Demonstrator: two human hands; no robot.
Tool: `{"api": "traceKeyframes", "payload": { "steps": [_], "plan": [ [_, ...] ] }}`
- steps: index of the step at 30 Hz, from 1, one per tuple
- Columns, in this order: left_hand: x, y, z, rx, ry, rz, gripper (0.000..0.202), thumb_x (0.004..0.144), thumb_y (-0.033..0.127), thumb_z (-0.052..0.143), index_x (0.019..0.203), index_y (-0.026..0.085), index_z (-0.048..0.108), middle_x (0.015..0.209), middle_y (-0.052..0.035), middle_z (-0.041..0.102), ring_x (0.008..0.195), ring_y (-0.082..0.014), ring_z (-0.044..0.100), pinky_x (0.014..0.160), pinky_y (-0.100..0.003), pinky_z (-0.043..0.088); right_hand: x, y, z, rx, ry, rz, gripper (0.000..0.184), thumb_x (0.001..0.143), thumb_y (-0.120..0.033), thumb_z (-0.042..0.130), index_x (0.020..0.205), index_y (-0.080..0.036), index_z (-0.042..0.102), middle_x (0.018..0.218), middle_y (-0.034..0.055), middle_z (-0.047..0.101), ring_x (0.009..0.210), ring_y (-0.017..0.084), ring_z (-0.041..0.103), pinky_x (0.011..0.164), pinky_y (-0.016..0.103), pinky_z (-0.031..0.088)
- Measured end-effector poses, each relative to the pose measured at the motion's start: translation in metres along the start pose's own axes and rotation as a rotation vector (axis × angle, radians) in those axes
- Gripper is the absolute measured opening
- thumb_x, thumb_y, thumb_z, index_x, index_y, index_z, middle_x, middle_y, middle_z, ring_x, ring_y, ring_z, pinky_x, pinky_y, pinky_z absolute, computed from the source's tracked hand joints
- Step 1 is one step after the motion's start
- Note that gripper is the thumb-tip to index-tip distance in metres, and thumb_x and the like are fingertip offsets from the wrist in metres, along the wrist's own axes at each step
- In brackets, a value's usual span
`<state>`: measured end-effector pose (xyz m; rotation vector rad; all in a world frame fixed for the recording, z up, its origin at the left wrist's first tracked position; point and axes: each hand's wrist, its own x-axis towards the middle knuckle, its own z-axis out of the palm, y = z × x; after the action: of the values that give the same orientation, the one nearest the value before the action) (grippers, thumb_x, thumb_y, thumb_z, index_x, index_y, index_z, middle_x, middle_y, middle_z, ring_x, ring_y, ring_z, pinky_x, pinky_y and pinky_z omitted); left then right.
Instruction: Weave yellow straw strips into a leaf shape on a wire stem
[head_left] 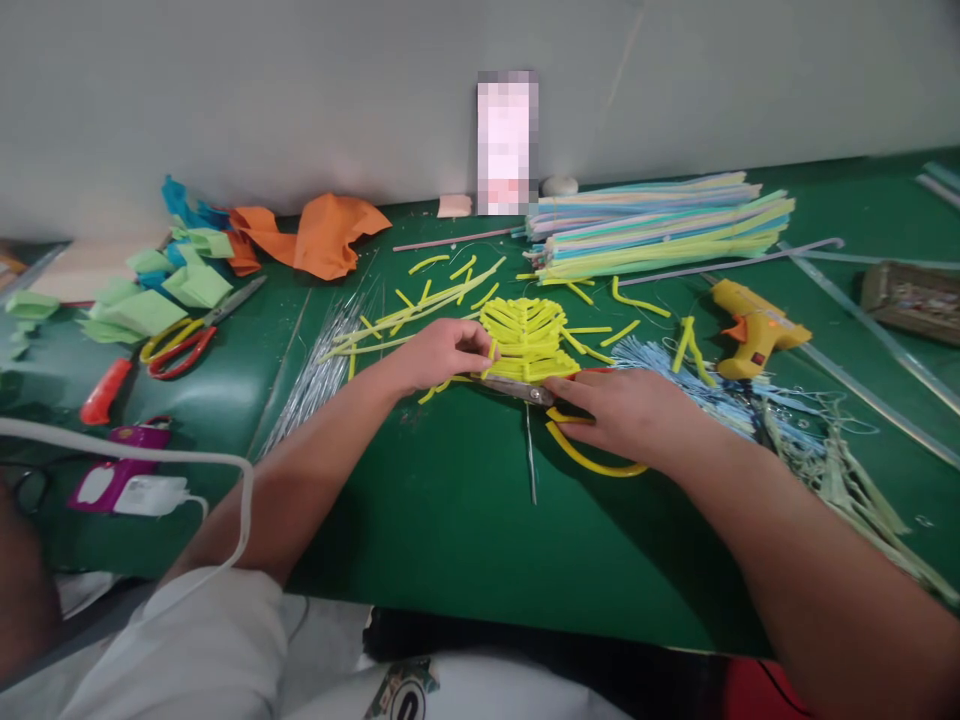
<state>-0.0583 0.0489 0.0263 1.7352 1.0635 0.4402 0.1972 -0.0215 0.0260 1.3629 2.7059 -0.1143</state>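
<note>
In the middle of the table lies a leaf shape (525,335) built from rows of fuzzy yellow pipe cleaners. A thin wire stem (532,460) sticks out from its near end. My left hand (450,352) is at the leaf's left edge, thumb and finger pinched on a short yellow pipe cleaner (492,350). In my right hand (619,408) is a pair of scissors (517,389) with red and yellow handles. Their blades point left along the leaf's near edge; whether they are parted is too small to tell. Cut yellow pieces (589,330) lie scattered around.
Bundled pastel pipe cleaners (660,228) lie at the back beside a propped phone (508,145). A yellow glue gun (757,325) and blue tassels (652,362) are on the right. Loose wires (319,375), a second pair of scissors (184,345) and a purple power strip (142,436) are left.
</note>
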Motion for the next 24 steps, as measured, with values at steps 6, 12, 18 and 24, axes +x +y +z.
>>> {"api": "traceKeyframes", "payload": {
  "steps": [6, 12, 18, 24],
  "plan": [
    [0.0002, -0.0031, -0.0020, 0.001, -0.031, 0.005, 0.011, 0.076, 0.024, 0.065, 0.083, 0.016, 0.063, 0.096, -0.0056, 0.070, 0.084, -0.0143, 0.063, 0.083, -0.033, 0.049, -0.0004, 0.0005, -0.0005, -0.029, 0.014, -0.016, 0.042, 0.086, -0.037, 0.054, 0.126, -0.025, 0.062, 0.107, 0.0098, 0.074, 0.085, 0.025, 0.069, 0.058, 0.030, 0.038],
    [0.0012, -0.0046, -0.0032, -0.017, -0.045, 0.006, 0.012, 0.075, 0.025, 0.066, 0.082, 0.016, 0.062, 0.091, -0.0045, 0.069, 0.085, -0.0150, 0.064, 0.083, -0.034, 0.050, -0.0002, 0.0017, 0.0008, -0.032, -0.001, -0.025, 0.046, 0.087, -0.038, 0.054, 0.131, -0.025, 0.060, 0.108, 0.0103, 0.074, 0.082, 0.025, 0.069, 0.058, 0.030, 0.039],
    [0.0004, -0.0028, -0.0038, -0.070, -0.054, -0.009, 0.012, 0.075, 0.024, 0.067, 0.081, 0.016, 0.061, 0.096, -0.0059, 0.071, 0.086, -0.0141, 0.063, 0.084, -0.033, 0.048, -0.0006, 0.0030, 0.0053, -0.015, 0.005, 0.001, 0.048, 0.087, -0.040, 0.054, 0.133, -0.027, 0.059, 0.111, 0.0094, 0.074, 0.083, 0.025, 0.069, 0.060, 0.030, 0.040],
    [0.0003, -0.0018, -0.0059, -0.055, -0.086, -0.018, 0.012, 0.076, 0.024, 0.066, 0.082, 0.015, 0.061, 0.092, -0.0052, 0.069, 0.084, -0.0140, 0.062, 0.082, -0.032, 0.047, 0.0005, 0.0023, 0.0047, -0.014, -0.029, 0.001, 0.048, 0.088, -0.040, 0.052, 0.133, -0.026, 0.058, 0.112, 0.0089, 0.073, 0.084, 0.024, 0.069, 0.060, 0.029, 0.039]
  ]
}}
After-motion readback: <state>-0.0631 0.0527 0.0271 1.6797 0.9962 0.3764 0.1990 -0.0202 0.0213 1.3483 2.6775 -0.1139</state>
